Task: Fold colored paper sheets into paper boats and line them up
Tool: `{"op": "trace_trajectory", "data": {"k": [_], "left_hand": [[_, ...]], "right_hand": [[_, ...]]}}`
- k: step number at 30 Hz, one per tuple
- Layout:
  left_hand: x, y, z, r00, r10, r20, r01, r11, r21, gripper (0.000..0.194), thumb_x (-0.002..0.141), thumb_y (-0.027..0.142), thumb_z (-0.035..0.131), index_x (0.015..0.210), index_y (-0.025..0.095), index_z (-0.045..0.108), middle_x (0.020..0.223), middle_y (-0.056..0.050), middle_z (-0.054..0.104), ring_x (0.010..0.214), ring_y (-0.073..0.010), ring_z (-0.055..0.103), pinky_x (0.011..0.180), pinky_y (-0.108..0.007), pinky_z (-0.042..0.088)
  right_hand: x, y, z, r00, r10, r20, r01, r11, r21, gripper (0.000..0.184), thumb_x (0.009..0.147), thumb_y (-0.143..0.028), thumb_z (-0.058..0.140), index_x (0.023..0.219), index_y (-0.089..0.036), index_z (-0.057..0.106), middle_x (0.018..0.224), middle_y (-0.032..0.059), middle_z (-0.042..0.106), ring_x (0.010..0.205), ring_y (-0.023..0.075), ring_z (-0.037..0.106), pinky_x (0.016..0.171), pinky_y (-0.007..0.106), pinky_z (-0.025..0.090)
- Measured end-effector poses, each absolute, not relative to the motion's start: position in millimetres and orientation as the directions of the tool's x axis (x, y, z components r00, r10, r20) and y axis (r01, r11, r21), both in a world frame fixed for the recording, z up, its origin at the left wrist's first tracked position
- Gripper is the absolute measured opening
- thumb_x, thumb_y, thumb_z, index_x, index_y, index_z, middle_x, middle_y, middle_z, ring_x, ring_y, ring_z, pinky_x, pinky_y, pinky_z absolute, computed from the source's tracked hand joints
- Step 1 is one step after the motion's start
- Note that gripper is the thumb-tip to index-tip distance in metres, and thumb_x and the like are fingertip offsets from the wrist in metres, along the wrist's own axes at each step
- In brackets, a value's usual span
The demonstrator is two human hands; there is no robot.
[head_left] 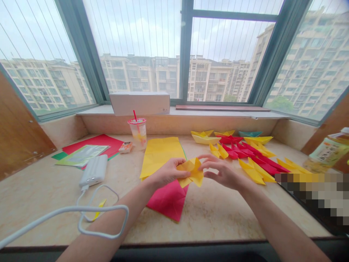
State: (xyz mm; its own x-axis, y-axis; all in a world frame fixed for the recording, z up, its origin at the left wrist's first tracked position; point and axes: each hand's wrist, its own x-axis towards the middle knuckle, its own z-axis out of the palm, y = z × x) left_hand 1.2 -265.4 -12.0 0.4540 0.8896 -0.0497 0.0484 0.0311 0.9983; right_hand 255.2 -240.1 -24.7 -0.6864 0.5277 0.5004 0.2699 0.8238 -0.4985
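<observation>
A folded piece of yellow paper (194,171), with several pointed flaps standing out, is held up over the counter. My left hand (172,171) pinches its left side between thumb and fingers. My right hand (221,170) is at its right edge, fingers curved and partly spread, the fingertips touching a flap; whether they grip it I cannot make out. Beneath the hands lies a creased red sheet of paper (170,200). Behind them is a stack of yellow paper (163,151), with a strip of green showing at its right edge.
Several folded paper boats (256,171) in yellow, red and teal stand at the right, near a drink bottle (328,151). On the left are a lidded cup (138,134), a small orange packet (125,147), coloured sheets (100,140) and a white power bank (94,170) with a looping cable (103,209).
</observation>
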Motion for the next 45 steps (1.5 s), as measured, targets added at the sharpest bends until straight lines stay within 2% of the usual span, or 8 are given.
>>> {"op": "trace_trajectory", "data": {"k": [9, 12, 17, 24, 30, 35, 41, 45], "left_hand": [[-4, -264, -13, 0.524, 0.851, -0.026, 0.079, -0.018, 0.997, 0.039, 0.07, 0.034, 0.08, 0.098, 0.011, 0.066, 0.091, -0.005, 0.068, 0.075, -0.0141, 0.061, 0.069, -0.023, 0.045], [-3, -265, -12, 0.538, 0.842, -0.037, 0.111, -0.027, 0.993, 0.038, 0.07, 0.033, 0.079, 0.098, 0.011, 0.066, 0.089, -0.004, 0.067, 0.074, -0.014, 0.061, 0.067, -0.023, 0.044], [2, -270, -10, 0.52, 0.853, -0.052, 0.16, -0.037, 0.986, 0.035, 0.072, 0.032, 0.077, 0.098, 0.012, 0.066, 0.084, -0.003, 0.066, 0.072, -0.0134, 0.059, 0.064, -0.023, 0.043], [7, -267, -17, 0.471, 0.881, 0.053, 0.057, -0.09, 0.994, 0.037, 0.071, 0.036, 0.079, 0.096, 0.012, 0.066, 0.081, -0.002, 0.064, 0.069, -0.0129, 0.058, 0.063, -0.022, 0.043], [8, -263, -19, 0.375, 0.924, 0.081, 0.004, -0.089, 0.996, 0.043, 0.071, 0.041, 0.081, 0.099, 0.014, 0.063, 0.084, -0.004, 0.067, 0.073, -0.0152, 0.062, 0.067, -0.024, 0.045], [7, -260, -25, 0.355, 0.929, 0.108, 0.018, -0.122, 0.992, 0.044, 0.072, 0.042, 0.08, 0.101, 0.013, 0.065, 0.096, -0.008, 0.07, 0.082, -0.0189, 0.065, 0.073, -0.027, 0.049], [8, -263, -27, 0.424, 0.902, 0.079, 0.151, -0.157, 0.976, 0.039, 0.074, 0.038, 0.077, 0.102, 0.012, 0.067, 0.095, -0.008, 0.071, 0.083, -0.0207, 0.065, 0.074, -0.029, 0.049], [10, -266, -25, 0.466, 0.881, 0.083, 0.22, -0.206, 0.954, 0.033, 0.076, 0.035, 0.073, 0.1, 0.013, 0.067, 0.091, -0.005, 0.07, 0.082, -0.0197, 0.064, 0.071, -0.027, 0.048]], "right_hand": [[251, -250, -19, -0.759, 0.546, 0.355, 0.294, 0.774, -0.561, 0.012, 0.093, -0.023, 0.061, 0.1, -0.024, 0.071, 0.141, 0.009, 0.047, 0.117, 0.021, 0.06, 0.102, 0.038, 0.047], [245, -252, -18, -0.76, 0.547, 0.351, 0.302, 0.776, -0.554, 0.01, 0.093, -0.022, 0.061, 0.097, -0.024, 0.069, 0.133, 0.0075, 0.053, 0.116, 0.0206, 0.059, 0.101, 0.036, 0.047], [234, -256, -21, -0.717, 0.576, 0.392, 0.284, 0.755, -0.591, 0.008, 0.091, -0.021, 0.063, 0.098, -0.025, 0.064, 0.109, 0.0044, 0.062, 0.095, 0.0173, 0.063, 0.086, 0.032, 0.054], [231, -258, -32, -0.598, 0.702, 0.388, 0.315, 0.65, -0.691, 0.036, 0.087, -0.026, 0.067, 0.119, -0.027, 0.051, 0.092, 0.0008, 0.062, 0.08, 0.016, 0.063, 0.073, 0.031, 0.055], [229, -256, -32, -0.557, 0.716, 0.421, 0.22, 0.616, -0.756, 0.047, 0.092, -0.03, 0.06, 0.134, -0.031, 0.04, 0.118, 0.006, 0.059, 0.078, 0.0129, 0.062, 0.072, 0.031, 0.056], [227, -254, -29, -0.478, 0.745, 0.466, 0.265, 0.628, -0.732, 0.036, 0.094, -0.033, 0.057, 0.127, -0.026, 0.048, 0.112, 0.0083, 0.062, 0.082, 0.0155, 0.062, 0.071, 0.031, 0.054], [226, -255, -29, -0.428, 0.75, 0.505, 0.302, 0.645, -0.702, 0.041, 0.089, -0.017, 0.052, 0.13, -0.024, 0.048, 0.113, 0.0083, 0.062, 0.08, 0.0152, 0.061, 0.07, 0.031, 0.055], [227, -253, -30, -0.447, 0.729, 0.519, 0.334, 0.674, -0.659, 0.041, 0.085, -0.012, 0.054, 0.124, -0.025, 0.055, 0.115, 0.0072, 0.063, 0.088, 0.0175, 0.061, 0.074, 0.032, 0.054]]}}
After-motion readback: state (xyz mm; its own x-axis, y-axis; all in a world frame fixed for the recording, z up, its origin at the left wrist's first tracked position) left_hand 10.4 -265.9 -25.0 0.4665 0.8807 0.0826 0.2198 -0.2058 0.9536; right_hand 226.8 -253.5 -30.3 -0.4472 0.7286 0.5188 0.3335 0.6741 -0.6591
